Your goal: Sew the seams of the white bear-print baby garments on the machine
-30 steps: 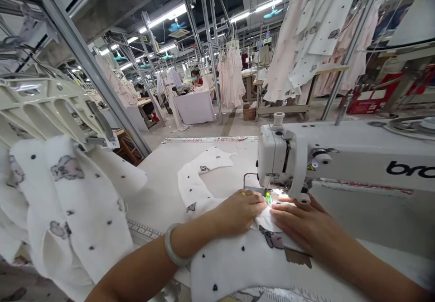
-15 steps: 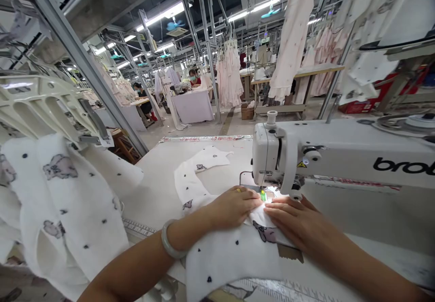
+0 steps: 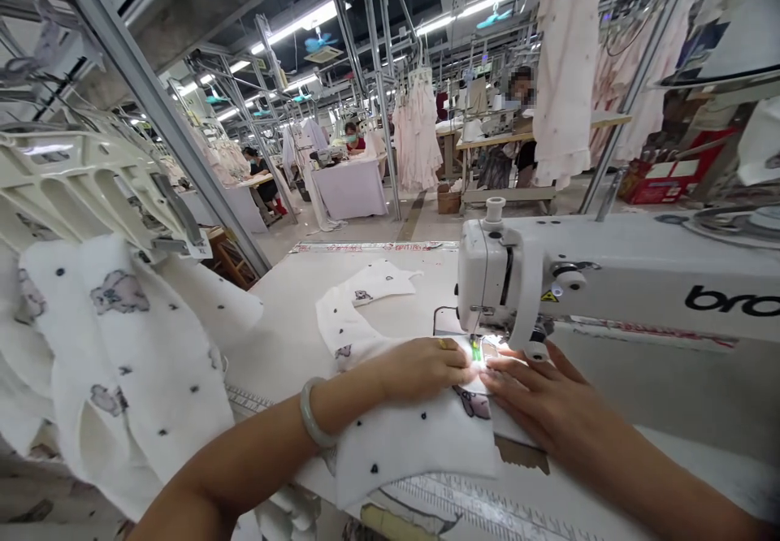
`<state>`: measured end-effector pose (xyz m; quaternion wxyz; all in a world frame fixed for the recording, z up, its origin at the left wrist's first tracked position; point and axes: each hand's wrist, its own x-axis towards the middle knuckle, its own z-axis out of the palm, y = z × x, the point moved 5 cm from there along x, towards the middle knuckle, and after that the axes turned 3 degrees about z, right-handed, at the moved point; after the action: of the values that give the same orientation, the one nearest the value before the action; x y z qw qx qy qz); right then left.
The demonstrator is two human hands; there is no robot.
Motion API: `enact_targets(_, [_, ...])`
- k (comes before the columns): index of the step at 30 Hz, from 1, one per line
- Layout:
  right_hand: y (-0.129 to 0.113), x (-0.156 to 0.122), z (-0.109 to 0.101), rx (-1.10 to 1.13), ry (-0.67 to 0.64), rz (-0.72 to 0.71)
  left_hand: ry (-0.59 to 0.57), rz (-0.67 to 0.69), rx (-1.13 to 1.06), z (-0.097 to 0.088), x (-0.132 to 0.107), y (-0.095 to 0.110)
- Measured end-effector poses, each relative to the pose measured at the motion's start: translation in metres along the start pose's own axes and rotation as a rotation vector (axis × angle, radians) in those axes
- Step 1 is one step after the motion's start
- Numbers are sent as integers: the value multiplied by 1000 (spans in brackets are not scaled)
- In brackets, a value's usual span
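Your white cloth [image 3: 420, 447] lies spread on the desk [image 3: 280, 322], printed with small dark marks and dark-outlined, pinkish-grey figures. Its far part curves into a hooked strip with a pointed end; its near part is broad and mostly flat, with a curved lower edge. Its right side reaches the lit spot beneath your sewing machine's head [image 3: 487, 269].
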<state>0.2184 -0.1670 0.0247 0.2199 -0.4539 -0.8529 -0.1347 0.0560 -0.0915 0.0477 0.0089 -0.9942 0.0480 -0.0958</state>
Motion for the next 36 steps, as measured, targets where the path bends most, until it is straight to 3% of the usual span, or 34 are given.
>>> enact_targets(14, [5, 6, -11, -4, 78, 39, 2, -131, 117, 3, 2, -2])
enact_targets(22, [2, 2, -10, 42, -83, 20, -11, -112, 72, 3, -2, 3])
enact_targets(30, [5, 4, -13, 10, 7, 11, -49, -206, 90, 11, 2, -16])
enact_targets(36, [9, 1, -16, -27, 131, -59, -54, -233, 88, 10, 3, -18])
